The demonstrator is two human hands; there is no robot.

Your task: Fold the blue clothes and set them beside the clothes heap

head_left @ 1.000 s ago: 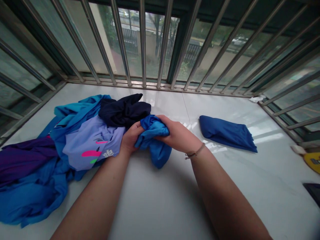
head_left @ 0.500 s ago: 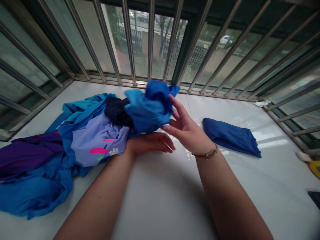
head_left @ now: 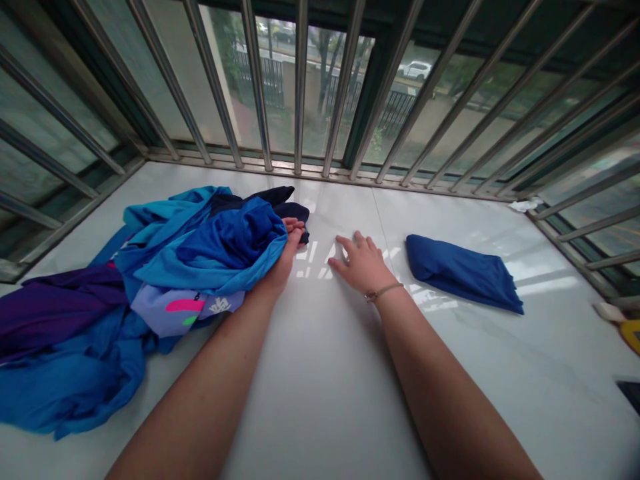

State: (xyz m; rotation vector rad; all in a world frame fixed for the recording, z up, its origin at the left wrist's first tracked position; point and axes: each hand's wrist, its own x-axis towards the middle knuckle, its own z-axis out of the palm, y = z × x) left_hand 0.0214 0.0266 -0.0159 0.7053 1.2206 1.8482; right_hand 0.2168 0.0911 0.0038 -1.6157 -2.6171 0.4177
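My left hand (head_left: 289, 250) rests against the right end of the clothes pile, its fingers stretched out and partly behind blue fabric. A crumpled two-tone blue garment (head_left: 235, 240) lies on top of the pile beside that hand. Under it show a lavender garment with pink and green print (head_left: 167, 310), a dark navy piece (head_left: 295, 212) and a purple cloth (head_left: 65, 303). Fingers spread, my right hand (head_left: 364, 261) is over the white tiled surface (head_left: 320, 373) with nothing in it. To its right lies a folded dark blue cloth (head_left: 463, 273).
Metal bars (head_left: 300, 100) run along the back and both sides, with windows behind them. A crumpled white scrap (head_left: 525, 205) lies in the far right corner. A yellow object (head_left: 631, 337) and a dark flat item (head_left: 631, 393) are cut off at the right edge.
The two-tone blue garment has dropped leftward from my right hand onto the pile, covering part of the lavender one. My right hand has lowered; my left hand has shifted slightly up.
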